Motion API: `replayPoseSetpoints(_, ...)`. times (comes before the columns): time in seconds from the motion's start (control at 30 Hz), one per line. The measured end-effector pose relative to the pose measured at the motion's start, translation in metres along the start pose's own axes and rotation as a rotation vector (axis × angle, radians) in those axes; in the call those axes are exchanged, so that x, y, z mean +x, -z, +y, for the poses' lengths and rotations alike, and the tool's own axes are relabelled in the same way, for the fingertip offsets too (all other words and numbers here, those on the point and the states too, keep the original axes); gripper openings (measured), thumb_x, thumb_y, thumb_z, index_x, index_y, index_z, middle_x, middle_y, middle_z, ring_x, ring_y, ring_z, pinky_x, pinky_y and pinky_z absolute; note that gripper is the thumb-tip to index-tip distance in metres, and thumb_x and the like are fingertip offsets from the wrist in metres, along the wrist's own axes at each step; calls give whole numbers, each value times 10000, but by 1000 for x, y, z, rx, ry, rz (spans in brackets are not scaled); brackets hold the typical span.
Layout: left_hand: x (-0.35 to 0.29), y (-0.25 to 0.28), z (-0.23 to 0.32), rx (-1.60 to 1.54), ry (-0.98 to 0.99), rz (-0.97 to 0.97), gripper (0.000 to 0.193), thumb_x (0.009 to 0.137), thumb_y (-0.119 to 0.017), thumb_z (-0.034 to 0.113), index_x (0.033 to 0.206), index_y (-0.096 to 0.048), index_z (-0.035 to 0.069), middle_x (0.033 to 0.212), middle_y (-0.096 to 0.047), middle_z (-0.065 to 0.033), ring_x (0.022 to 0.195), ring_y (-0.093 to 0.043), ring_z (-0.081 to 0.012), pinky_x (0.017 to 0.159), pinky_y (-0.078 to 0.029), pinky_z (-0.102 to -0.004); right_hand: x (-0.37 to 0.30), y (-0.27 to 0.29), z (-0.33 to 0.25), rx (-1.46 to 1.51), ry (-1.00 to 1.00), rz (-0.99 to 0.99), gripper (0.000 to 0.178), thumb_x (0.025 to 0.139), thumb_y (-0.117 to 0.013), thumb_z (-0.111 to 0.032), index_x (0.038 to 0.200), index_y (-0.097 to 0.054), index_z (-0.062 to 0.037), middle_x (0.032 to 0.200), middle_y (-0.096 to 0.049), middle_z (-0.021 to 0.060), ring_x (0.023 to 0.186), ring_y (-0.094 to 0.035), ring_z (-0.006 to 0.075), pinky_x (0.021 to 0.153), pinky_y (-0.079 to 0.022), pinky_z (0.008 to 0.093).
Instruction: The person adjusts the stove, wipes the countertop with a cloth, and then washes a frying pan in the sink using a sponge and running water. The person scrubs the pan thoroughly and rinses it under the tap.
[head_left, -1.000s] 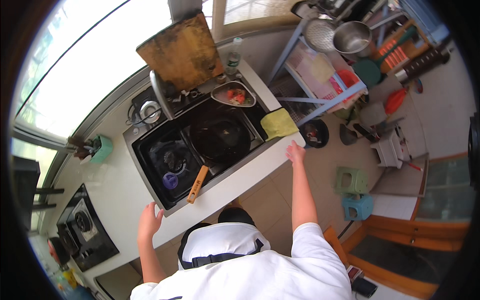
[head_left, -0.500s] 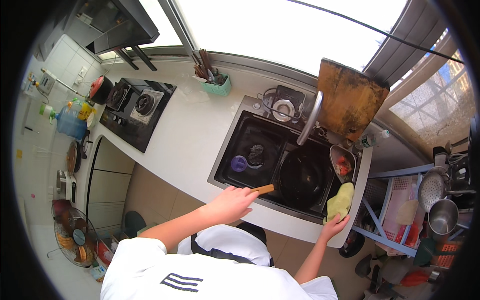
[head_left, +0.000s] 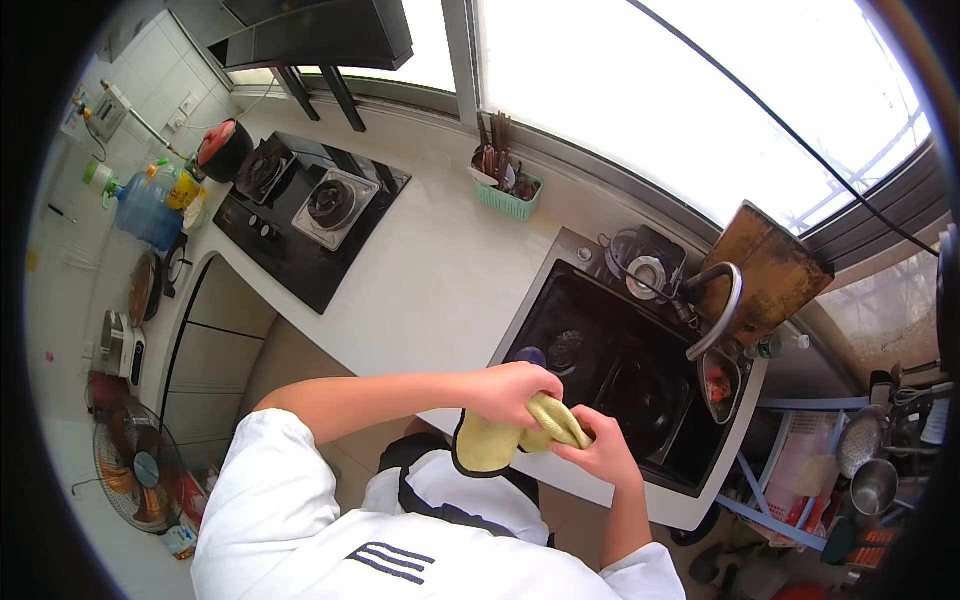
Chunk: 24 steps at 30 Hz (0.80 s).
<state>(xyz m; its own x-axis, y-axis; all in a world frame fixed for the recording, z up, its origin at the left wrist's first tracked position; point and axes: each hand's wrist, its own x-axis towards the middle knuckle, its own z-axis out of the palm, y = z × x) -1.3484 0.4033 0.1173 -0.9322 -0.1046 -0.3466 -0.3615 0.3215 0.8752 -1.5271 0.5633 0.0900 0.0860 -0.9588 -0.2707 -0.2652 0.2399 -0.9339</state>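
Note:
A yellow-green cloth (head_left: 488, 438) with a dark edge is stretched and bunched between my two hands in front of the sink. My left hand (head_left: 512, 392) is closed around its upper part, and my right hand (head_left: 608, 452) pinches the other end. Behind them, a dark wok (head_left: 645, 405) sits in the right basin of the black double sink (head_left: 540, 300). Its wooden handle does not show. A purple round item (head_left: 530, 356) in the left basin is partly hidden by my left hand.
The curved faucet (head_left: 736, 310) rises by the right basin. A corner strainer (head_left: 722, 400) with red scraps sits at the sink's right. A wooden cutting board (head_left: 765, 275) leans by the window. The gas stove (head_left: 320, 215) and a green utensil basket (head_left: 512, 203) are leftward.
My left hand has let go of the wooden handle and taken hold of the cloth. My right hand has brought the cloth leftward from the sink's right edge. The view has shifted left.

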Motion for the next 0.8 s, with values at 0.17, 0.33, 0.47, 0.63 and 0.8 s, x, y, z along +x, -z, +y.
replayPoseSetpoints(0.17, -47, 110, -107, -21, 52, -113, 733, 820, -751, 388, 1407, -425, 95, 1250, -510, -146, 1142, -524, -248, 925, -493, -374, 22, -56, -12, -25, -250, 129, 190, 799, -715, -98, 923, -655, 32, 718, -604, 25, 633, -529, 81, 593, -447, 245)
replayPoseSetpoints(0.33, -24, 250, -240, 549, 484, 661, 1148, 675, -837, 389, 1519, -118, 88, 1479, -209, -227, 1361, -293, -408, 1015, -426, -522, 37, -115, -29, 149, -279, 553, 176, 826, -652, -71, 938, -650, 65, 750, -627, 12, 682, -543, 75, 617, -458, 256)
replayPoseSetpoints(0.47, -3, 319, -287, 731, 558, 774, 1210, 609, -882, 369, 1531, -126, 161, 1538, -135, -198, 1410, -198, -425, 965, -397, -678, 38, -144, -40, 115, -381, 662, 179, 825, -651, -81, 949, -652, 48, 814, -652, 12, 738, -575, 78, 646, -477, 263)
replayPoseSetpoints(0.63, 17, 355, -339, 438, 622, 617, 1110, 539, -899, 311, 1452, -291, 141, 1507, -199, -160, 1370, -298, -408, 975, -453, -564, 35, -164, -49, 81, -447, 730, 196, 820, -658, -92, 952, -654, 53, 849, -671, 29, 762, -597, 96, 671, -492, 272)
replayPoseSetpoints(0.8, 10, 349, -339, 261, 571, 760, 935, 514, -870, 230, 1309, -393, 107, 1332, -335, -149, 1191, -506, -341, 933, -504, -378, 40, -169, -41, 126, -473, 828, 216, 798, -669, -108, 921, -647, 68, 754, -653, 42, 688, -577, 87, 610, -480, 278)
